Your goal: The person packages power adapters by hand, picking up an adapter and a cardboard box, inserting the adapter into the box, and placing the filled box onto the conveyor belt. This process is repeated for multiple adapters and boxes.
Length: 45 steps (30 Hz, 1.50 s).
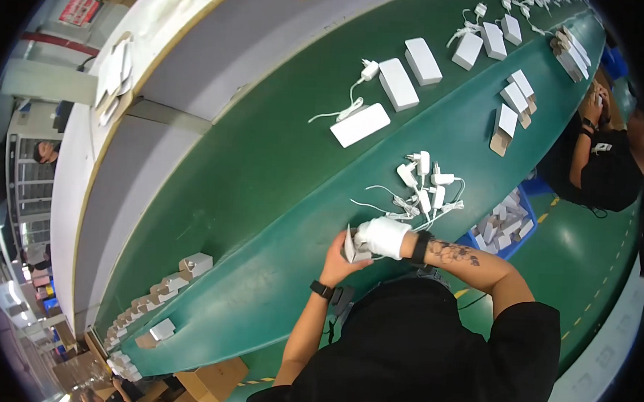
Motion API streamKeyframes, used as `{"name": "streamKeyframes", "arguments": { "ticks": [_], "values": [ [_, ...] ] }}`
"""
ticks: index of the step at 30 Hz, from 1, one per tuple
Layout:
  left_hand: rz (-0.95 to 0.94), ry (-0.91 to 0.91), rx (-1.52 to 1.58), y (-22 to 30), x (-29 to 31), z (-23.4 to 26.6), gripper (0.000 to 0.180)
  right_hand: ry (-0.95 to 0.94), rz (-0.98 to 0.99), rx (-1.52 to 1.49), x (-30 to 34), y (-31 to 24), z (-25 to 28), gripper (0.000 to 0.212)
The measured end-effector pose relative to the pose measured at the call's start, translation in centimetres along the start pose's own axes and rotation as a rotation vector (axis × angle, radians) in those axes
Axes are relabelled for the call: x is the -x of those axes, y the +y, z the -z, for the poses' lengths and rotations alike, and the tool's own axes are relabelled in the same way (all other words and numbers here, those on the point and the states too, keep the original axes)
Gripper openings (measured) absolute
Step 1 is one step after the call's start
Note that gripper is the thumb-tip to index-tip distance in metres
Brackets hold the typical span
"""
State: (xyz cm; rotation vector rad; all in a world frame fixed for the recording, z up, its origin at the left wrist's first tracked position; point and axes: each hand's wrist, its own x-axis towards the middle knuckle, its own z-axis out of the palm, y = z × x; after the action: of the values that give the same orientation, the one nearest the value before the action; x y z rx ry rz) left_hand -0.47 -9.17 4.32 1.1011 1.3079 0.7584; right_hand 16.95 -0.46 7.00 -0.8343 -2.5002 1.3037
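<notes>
Box (350,252) in left hand's grip (338,263), flap (348,236) pointing forward, its long axis and gloved right hand's grip (383,238) unclear

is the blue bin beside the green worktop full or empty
The blue bin looks nearly full: small white and grey pieces lie heaped across it, close to its rim.

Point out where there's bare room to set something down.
Bare green worktop lies between the left hand and the open white cardboard boxes at lower left. It's crowded beyond the white-gloved right hand, with corded white adapters.
</notes>
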Motion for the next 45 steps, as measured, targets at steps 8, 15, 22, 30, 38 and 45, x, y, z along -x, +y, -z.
{"name": "streamKeyframes", "arguments": {
  "ticks": [8,15,22,30,38,45],
  "values": [
    [-0.314,0.593,-0.084,-1.7,-7.2,12.1,0.071,0.546,-1.084,0.378,-0.3,5.5,9.8,0.033],
    [-0.300,0.769,-0.197,-4.1,-6.9,16.2,0.083,0.283,-1.234,0.247,-0.4,13.5,6.9,0.038],
    [-0.168,0.540,0.051,2.8,-0.3,5.9,0.035,0.508,-0.616,0.358,2.6,10.3,7.3,0.026],
    [0.749,-0.392,1.164,6.5,-3.5,-5.8,0.055,0.669,-0.061,-0.859,2.6,-2.6,4.8,0.020],
    [-0.177,-0.753,1.706,2.4,-8.0,-3.2,0.053,0.724,-0.231,-0.616,4.6,-7.1,3.8,0.019],
    [-0.090,0.117,0.841,9.7,-6.2,-4.4,0.054,0.672,-0.242,-0.896,1.7,-5.1,-0.5,0.023]
  ]
}}
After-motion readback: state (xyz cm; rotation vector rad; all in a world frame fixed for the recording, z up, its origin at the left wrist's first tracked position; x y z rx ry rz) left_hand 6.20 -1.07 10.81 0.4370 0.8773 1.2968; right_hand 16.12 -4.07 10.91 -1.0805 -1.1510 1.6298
